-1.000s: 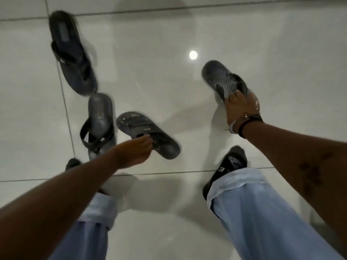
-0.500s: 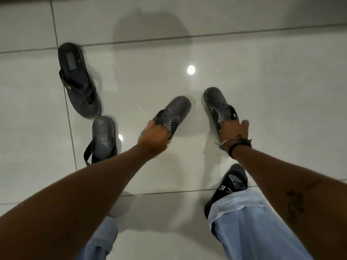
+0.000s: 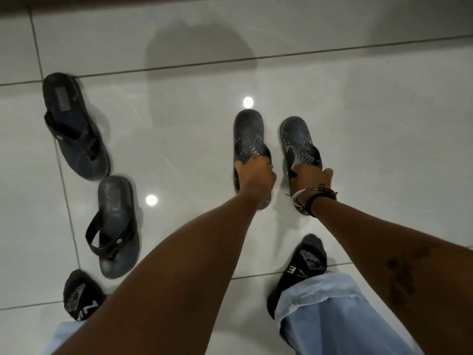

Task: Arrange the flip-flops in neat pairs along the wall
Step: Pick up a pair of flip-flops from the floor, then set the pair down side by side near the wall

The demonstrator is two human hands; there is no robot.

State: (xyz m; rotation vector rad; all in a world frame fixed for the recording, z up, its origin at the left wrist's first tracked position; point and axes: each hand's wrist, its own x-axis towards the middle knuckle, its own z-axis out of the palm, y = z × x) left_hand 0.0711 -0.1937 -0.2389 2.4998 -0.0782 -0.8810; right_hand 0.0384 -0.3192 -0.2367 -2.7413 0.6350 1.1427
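— On the white tiled floor (image 3: 179, 155), what's each hand doing?

— Left hand (image 3: 256, 176) has its fingers closed over the strap of the left patterned slide (image 3: 247, 129). Right hand (image 3: 311, 176) grips the strap of the right patterned slide (image 3: 294, 131), fingers curled around it, thumb sticking out to the side.

— How do the two slides lie?

— Side by side, near each other but not touching, roughly parallel, lengthwise away from the person. I can't tell whether they rest fully on the floor or are slightly raised.

— And the others?

— Well apart, off to the left: a dark thong flip-flop (image 3: 74, 126) lying at an angle, and a grey flip-flop (image 3: 115, 224) just below it, nearer the person. They don't line up.

— Anything else?

— Bracelets (image 3: 313, 193) on the right wrist, black socks (image 3: 304, 267) with lettering, light blue trouser legs (image 3: 332, 316). A dark strip (image 3: 230, 0) runs along the far edge of the floor.
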